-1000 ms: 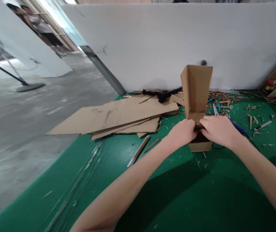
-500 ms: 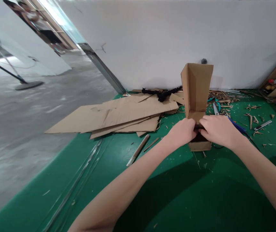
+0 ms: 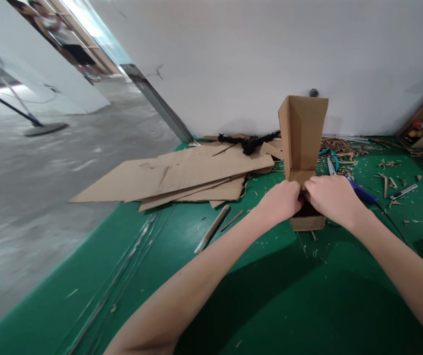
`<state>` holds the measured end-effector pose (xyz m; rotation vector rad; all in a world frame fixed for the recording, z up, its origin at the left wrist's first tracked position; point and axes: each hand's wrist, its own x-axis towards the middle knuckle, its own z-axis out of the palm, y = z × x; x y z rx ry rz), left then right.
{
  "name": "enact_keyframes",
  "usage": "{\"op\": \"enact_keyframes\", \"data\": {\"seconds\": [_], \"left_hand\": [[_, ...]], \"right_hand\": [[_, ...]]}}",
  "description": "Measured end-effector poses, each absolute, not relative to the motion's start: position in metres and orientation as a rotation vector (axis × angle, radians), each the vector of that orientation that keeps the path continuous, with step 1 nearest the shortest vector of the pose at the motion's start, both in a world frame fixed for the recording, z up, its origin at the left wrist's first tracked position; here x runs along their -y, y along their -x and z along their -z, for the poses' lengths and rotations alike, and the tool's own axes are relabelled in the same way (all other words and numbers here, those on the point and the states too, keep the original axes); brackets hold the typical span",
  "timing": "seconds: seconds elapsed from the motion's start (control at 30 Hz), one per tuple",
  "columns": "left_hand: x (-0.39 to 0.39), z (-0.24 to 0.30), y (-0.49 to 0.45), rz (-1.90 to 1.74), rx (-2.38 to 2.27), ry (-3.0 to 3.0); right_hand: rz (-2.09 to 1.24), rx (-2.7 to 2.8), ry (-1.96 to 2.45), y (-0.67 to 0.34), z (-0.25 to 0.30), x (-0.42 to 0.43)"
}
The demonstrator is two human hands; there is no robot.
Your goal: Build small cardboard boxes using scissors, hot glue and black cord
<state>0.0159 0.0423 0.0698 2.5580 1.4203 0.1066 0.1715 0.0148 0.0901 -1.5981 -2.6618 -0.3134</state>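
A small brown cardboard box (image 3: 307,224) rests on the green table, its tall folded upper part (image 3: 305,133) standing up behind my hands. My left hand (image 3: 283,198) is closed at the box's left side, fingers curled over the opening. From the right, my right hand (image 3: 330,197) is closed in the same way, its fingertips close to the left ones. Both hands hold the cardboard, and the fingertips are partly hidden inside the dark opening. Just behind my right hand lies a blue-handled tool (image 3: 361,191) with a cord.
Flat cardboard sheets (image 3: 182,175) lie to the left, overhanging the table edge. A pale stick (image 3: 212,230) is nearer. Cardboard scraps (image 3: 339,148) and a utility knife (image 3: 404,191) lie on the right. A white wall (image 3: 233,64) stands behind; two people (image 3: 59,34) are far off.
Both hands keep their grip on the box, with only a slight shift of the fingers. The view has moved a little.
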Motion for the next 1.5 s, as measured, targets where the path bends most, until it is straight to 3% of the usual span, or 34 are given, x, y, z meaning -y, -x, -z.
{"op": "enact_keyframes", "data": {"seconds": [0.2,0.47,0.67,0.93,1.33,1.5], "left_hand": [[-0.044,-0.068,-0.015,-0.078,-1.440,-2.598],[-0.044,-0.064,-0.013,-0.127,-1.394,-2.632],[-0.045,-0.066,-0.013,-0.130,-1.357,-2.626],[-0.043,-0.069,-0.014,-0.133,-1.351,-2.606],[-0.046,-0.062,-0.012,-0.151,-1.355,-2.612],[-0.046,-0.059,-0.012,-0.181,-1.348,-2.620]], "right_hand": [[0.107,2.715,1.583,-0.179,-0.097,-0.013],[0.232,2.680,1.607,-0.175,-0.089,-0.018],[0.091,2.723,1.552,-0.179,-0.093,-0.016],[0.292,2.651,1.589,-0.170,-0.084,-0.017],[0.062,2.720,1.564,-0.181,-0.090,-0.019],[0.165,2.670,1.655,-0.176,-0.089,-0.018]]}}
